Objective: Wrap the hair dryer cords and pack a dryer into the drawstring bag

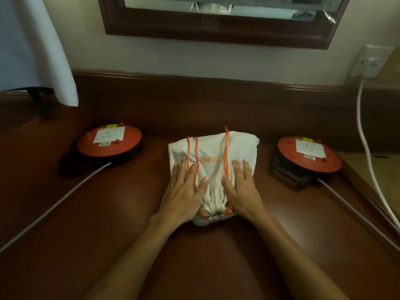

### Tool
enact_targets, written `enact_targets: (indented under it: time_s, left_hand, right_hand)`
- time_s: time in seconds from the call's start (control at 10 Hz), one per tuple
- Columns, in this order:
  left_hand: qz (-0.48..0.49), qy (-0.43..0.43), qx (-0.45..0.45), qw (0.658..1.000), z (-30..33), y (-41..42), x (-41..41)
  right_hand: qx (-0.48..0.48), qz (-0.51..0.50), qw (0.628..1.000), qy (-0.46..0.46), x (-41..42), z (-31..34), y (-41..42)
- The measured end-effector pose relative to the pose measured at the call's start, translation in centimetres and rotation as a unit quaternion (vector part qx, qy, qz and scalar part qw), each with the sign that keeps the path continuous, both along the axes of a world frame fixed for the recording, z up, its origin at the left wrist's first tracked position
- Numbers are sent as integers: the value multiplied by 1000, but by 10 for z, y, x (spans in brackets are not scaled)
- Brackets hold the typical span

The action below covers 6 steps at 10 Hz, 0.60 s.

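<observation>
Both my hands, left (185, 187) & right (242, 187), flat open on bag (213, 152), gripping nothing; soft cloth, lumpy inside, prob. grab by cinched near neck.

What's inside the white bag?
You can't see in. The white bag is pulled shut with orange strings, and both hands lie flat on top. It looks full.

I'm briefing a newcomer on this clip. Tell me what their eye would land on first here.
First, the white drawstring bag in the middle of the dark wooden table, its mouth cinched shut toward the person, orange cords lying across it. The left hand and right hand lie flat on it, one at each side. Next, two round orange-topped cord reels flank it: the left reel and the right reel, each trailing a grey cable.
</observation>
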<state>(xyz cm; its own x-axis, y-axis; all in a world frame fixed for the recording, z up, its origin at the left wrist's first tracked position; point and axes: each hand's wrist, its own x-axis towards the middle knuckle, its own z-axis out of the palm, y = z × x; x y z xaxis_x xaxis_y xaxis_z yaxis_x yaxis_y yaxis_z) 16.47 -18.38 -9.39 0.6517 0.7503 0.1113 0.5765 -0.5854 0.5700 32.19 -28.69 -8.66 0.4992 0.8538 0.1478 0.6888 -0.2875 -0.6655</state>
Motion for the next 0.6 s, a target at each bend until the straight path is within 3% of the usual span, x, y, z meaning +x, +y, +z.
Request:
enact_targets:
  time_s: [0.2,0.3,0.5,0.6]
  left_hand:
    - [5,-23,22,999,1,62,19]
    - [-6,-116,11,993,-5,62,19]
    - [39,-273,-76,958,4,63,10]
    - [76,-281,-22,957,8,57,7]
  right_hand:
    - [13,-47,999,23,11,1,52]
    - [40,-73,997,-7,15,-11,54]
    - [122,-90,987,47,22,-9,53]
    - [180,-121,970,110,22,-3,48]
